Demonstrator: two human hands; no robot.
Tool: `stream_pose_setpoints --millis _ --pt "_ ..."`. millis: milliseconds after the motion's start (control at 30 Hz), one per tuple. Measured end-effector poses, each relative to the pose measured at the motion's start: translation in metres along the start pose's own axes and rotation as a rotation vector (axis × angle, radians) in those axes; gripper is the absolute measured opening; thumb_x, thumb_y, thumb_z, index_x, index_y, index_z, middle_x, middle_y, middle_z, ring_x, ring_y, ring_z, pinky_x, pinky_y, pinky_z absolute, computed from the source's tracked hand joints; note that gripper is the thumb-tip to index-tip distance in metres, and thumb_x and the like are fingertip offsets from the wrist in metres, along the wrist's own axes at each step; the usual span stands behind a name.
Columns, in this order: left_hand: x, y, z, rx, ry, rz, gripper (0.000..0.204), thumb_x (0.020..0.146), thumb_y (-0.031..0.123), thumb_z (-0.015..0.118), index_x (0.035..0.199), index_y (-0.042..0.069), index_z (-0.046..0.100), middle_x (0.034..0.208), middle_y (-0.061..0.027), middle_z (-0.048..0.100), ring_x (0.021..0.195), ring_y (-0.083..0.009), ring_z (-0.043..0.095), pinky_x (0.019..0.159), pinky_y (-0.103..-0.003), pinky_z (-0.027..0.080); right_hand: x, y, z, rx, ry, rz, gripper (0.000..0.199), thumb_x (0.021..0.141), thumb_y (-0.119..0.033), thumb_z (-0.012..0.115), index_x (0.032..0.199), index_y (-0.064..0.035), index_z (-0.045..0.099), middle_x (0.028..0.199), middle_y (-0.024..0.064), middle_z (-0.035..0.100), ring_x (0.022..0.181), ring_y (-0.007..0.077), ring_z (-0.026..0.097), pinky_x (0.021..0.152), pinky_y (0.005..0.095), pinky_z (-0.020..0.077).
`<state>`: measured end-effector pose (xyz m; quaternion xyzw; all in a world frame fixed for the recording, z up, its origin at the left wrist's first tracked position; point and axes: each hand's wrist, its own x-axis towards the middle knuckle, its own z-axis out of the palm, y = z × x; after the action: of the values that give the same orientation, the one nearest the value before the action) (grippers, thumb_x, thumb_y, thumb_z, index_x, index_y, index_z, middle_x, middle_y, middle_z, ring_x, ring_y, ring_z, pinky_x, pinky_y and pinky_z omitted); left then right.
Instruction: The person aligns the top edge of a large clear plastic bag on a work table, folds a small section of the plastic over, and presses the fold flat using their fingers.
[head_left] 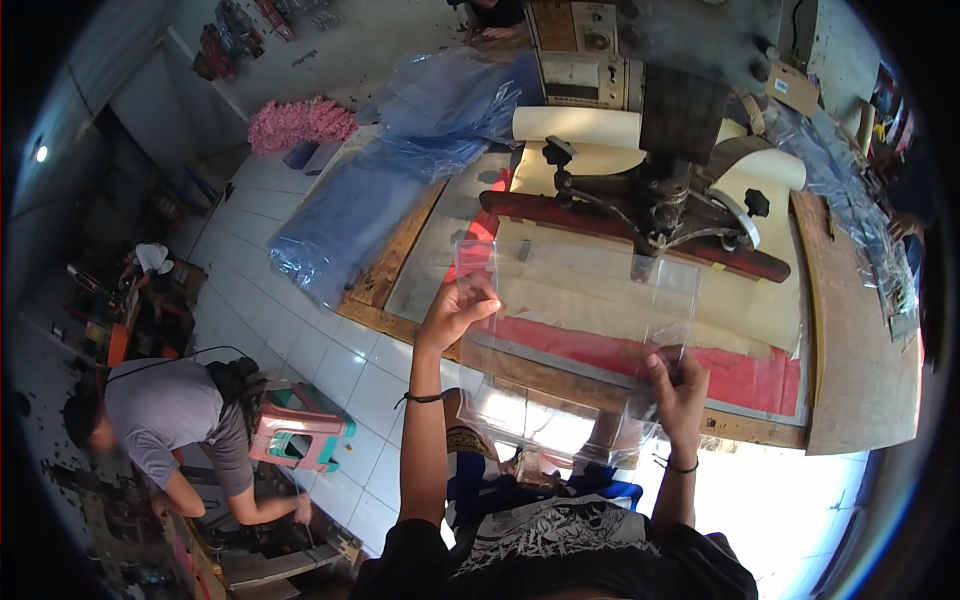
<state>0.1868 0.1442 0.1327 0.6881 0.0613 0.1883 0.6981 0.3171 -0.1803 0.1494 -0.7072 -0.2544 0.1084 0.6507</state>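
A clear plastic sheet (560, 390), looking like a flat pouch with seamed edges, is held up between my two hands. My left hand (460, 308) pinches its left edge between thumb and fingers. On the right edge, my right hand (677, 385) grips the sheet, thumb toward me. Beyond and below the sheet lies the machine bed, with a cream sheet (740, 315) over red material (740, 375). A press head with a long dark red bar (560, 213) stands above the bed, just past the sheet's far edge.
Bluish plastic sheets (350, 200) are heaped left of the press, near a pink bundle (300, 125). A wooden board (860, 340) and more clear plastic (850, 170) lie right. A person in grey (165, 405) bends at lower left beside a pink-and-green stool (300, 430).
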Motion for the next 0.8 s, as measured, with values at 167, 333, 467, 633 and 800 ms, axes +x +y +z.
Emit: stream_pose_setpoints --millis 167,333,467,633,800 --pt "0.005 0.0 0.0 -0.024 0.081 0.023 0.007 0.093 0.01 0.062 0.095 0.009 0.055 0.071 -0.0045 0.062 0.056 -0.0063 0.052 0.052 -0.022 0.041 0.001 0.01 -0.007 -0.028 -0.061 -0.013 0.021 0.09 -0.017 0.068 0.096 0.0029 0.064 0.081 0.0075 0.07 0.073 0.0074 0.058 0.066 0.0226 0.0455" --pt "0.004 -0.009 -0.001 -0.037 0.24 0.095 0.015 0.094 0.012 0.062 0.106 0.008 0.053 0.07 -0.0035 0.061 0.057 -0.0074 0.053 0.052 -0.024 0.044 0.005 0.002 0.005 -0.157 -0.167 -0.085 0.023 0.089 -0.019 0.07 0.094 0.002 0.065 0.072 0.0048 0.067 0.065 0.0054 0.056 0.058 0.0227 0.0434" --pt "-0.006 0.007 0.015 -0.378 0.208 0.105 0.03 0.094 0.015 0.063 0.12 0.005 0.051 0.08 -0.0082 0.064 0.063 -0.0144 0.061 0.055 -0.026 0.05 0.003 0.013 -0.002 -0.208 -0.102 -0.106 0.022 0.089 -0.02 0.071 0.094 0.0005 0.066 0.068 0.0045 0.067 0.061 0.0061 0.058 0.056 0.0228 0.0456" --pt "-0.06 0.013 0.025 -0.203 0.045 -0.062 0.033 0.093 0.014 0.063 0.122 0.004 0.05 0.102 -0.0136 0.066 0.089 -0.0228 0.069 0.06 -0.032 0.059 -0.005 0.018 -0.008 0.085 0.035 -0.12 0.019 0.089 -0.016 0.071 0.094 0.0017 0.067 0.081 0.0054 0.069 0.075 0.0063 0.06 0.07 0.0218 0.0466" --pt "-0.066 0.023 0.036 -0.207 0.176 0.051 0.026 0.094 0.011 0.061 0.117 0.002 0.05 0.1 -0.0148 0.067 0.088 -0.021 0.069 0.065 -0.032 0.062 -0.008 -0.013 -0.006 0.541 -0.253 -0.016 0.066 0.083 -0.019 0.078 0.133 0.0004 0.04 0.11 0.0131 0.065 0.095 0.0184 0.065 0.08 0.0285 0.0498"
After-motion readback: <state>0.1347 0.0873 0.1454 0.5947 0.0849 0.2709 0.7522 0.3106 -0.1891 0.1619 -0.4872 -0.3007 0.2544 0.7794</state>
